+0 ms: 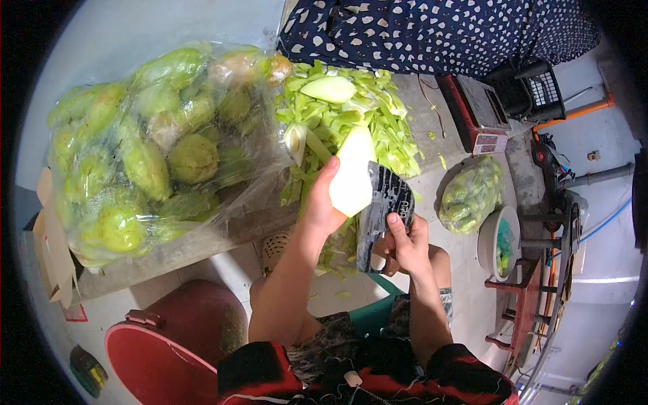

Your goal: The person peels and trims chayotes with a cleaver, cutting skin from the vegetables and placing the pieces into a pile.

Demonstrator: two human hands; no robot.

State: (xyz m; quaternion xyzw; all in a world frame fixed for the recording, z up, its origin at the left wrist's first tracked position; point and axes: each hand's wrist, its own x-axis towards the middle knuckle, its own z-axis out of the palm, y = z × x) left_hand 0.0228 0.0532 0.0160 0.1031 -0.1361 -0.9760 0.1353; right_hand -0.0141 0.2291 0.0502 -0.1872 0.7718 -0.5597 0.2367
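Note:
My left hand (319, 206) is closed around the lower side of a peeled, pale green fruit (354, 169) that looks like a green papaya. In my right hand (408, 246) is the handle of a broad, dark-bladed cleaver (385, 196), its thumb lying on the blade. The blade stands upright right beside the fruit's right edge; whether they touch I cannot tell. Behind my hands, a heap of green peelings (385, 121) covers part of the table. Another peeled fruit (329, 88) lies on top of the heap, and a pale cut piece (295, 142) sits at its left side.
A large clear plastic bag (152, 155) of unpeeled green fruit fills the table's left. Below it stands a red bin (169, 337). To the right are a red scale (472, 111), a black basket (526, 91), a smaller bag of fruit (472, 196) and a white bucket (497, 243).

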